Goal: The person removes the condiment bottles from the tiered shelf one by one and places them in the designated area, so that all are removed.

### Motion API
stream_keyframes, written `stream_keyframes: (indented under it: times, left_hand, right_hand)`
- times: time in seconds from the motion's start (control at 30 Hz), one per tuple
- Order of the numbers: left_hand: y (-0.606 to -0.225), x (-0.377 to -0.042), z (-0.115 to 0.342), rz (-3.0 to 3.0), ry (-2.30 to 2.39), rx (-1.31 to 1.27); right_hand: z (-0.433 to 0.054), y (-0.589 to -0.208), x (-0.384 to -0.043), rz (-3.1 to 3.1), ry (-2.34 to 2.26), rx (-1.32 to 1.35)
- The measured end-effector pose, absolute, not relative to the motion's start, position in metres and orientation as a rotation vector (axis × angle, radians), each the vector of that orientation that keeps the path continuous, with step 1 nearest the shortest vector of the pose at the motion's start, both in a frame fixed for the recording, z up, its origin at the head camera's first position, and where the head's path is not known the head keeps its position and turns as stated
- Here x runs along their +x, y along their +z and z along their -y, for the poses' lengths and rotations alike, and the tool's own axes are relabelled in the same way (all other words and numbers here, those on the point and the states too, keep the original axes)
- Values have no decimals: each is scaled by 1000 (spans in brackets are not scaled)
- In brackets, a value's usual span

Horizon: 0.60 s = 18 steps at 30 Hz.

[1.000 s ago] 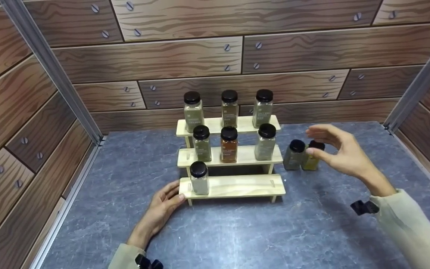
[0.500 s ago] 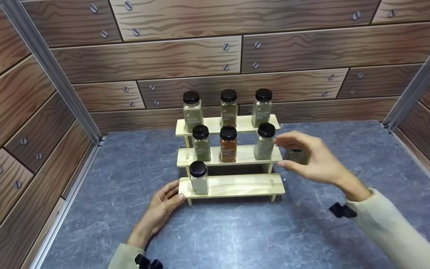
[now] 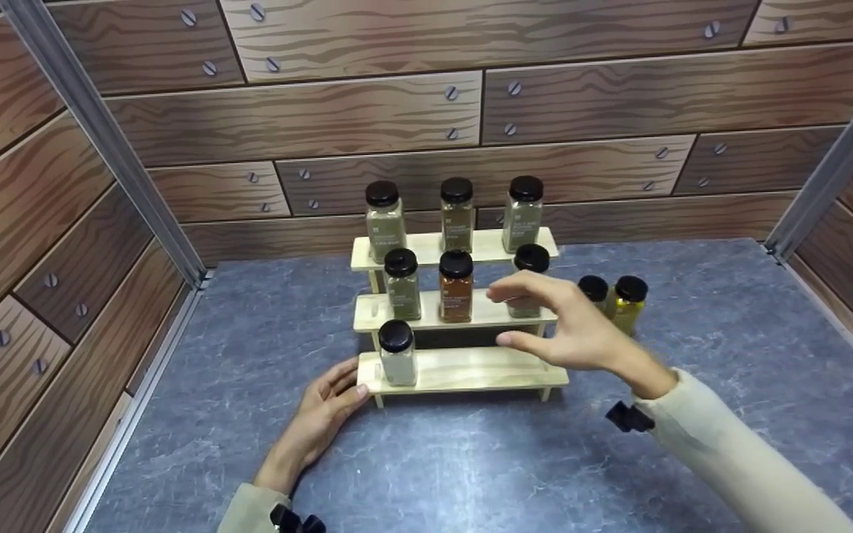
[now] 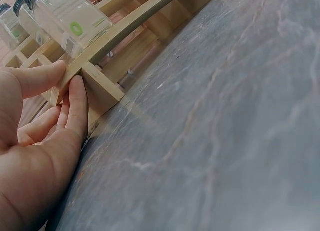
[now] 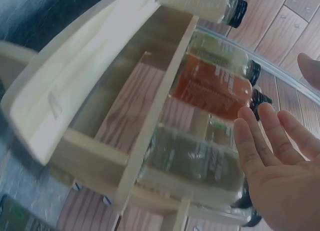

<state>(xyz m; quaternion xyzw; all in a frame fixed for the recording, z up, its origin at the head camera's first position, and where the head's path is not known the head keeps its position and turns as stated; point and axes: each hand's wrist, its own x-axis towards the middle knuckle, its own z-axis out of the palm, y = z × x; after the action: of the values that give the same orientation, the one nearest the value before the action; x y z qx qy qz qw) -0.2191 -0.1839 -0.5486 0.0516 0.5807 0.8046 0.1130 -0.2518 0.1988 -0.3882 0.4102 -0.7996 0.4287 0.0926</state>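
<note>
Printed wood-plank walls [image 3: 367, 118] surround a grey, marble-veined table [image 3: 286, 326]. Leftmost, the left hand [image 3: 323, 403] pinches the end of a pale three-tier wooden rack [image 3: 482, 368], its boards running left to right, near a square, clear, black-lidded pale jar [image 3: 397, 364]. Mid-rack, an orange square jar [image 3: 456, 295] lies leftward of the right hand [image 3: 578, 326], whose fingers part widely from the thumb, holding nothing. Rightward, nearer that hand, a dull-green jar [image 3: 594, 290] and a yellow jar [image 3: 628, 305] stand upright on the table.
</note>
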Motion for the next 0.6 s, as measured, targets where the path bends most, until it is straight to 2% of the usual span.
stream_keyframes:
  times: [0.6]
  left_hand:
    - [-549, -218, 183, -1709, 2348, 147]
  right_hand:
    - [-142, -408, -254, 2402, 1356, 1317]
